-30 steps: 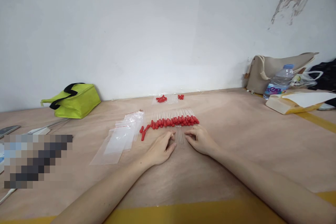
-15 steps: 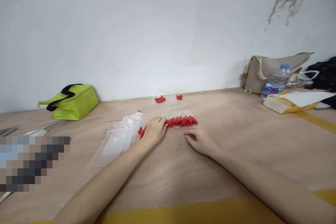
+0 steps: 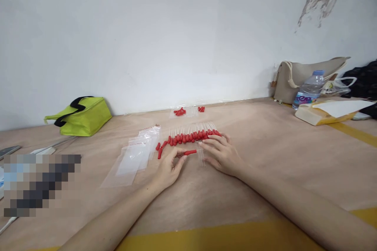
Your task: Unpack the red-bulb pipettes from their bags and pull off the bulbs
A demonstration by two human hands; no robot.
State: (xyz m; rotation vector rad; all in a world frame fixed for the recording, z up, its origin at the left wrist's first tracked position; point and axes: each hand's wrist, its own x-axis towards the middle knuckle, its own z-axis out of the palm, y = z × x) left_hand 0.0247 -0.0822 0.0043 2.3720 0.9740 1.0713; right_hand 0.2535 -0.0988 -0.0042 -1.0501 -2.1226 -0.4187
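A red rubber dropper bulb (image 3: 191, 152) is pinched between the thumb and fingers of my left hand (image 3: 168, 168), pointing right just above the table. My right hand (image 3: 222, 154) is beside it, its fingers stretched and its thumb apart. Thin clear glass tubes (image 3: 202, 161) lie by the right fingertips; whether those fingers touch one I cannot tell. Behind both hands runs a row of droppers (image 3: 184, 138), red bulbs toward me and glass stems away. Loose red bulbs (image 3: 160, 153) lie at the row's left end, close to my left hand.
Clear zip bags (image 3: 132, 160) overlap on the left. More red bulbs (image 3: 180, 111) lie on plastic by the wall. A lime-green bag (image 3: 85, 117) stands back left. At right are a water bottle (image 3: 309, 90), a beige bag (image 3: 284, 82) and an open carton (image 3: 321, 113).
My left hand has moved toward me from the row's left end and now holds out a red bulb. My right hand has spread its fingers and shifted slightly, near the glass tubes.
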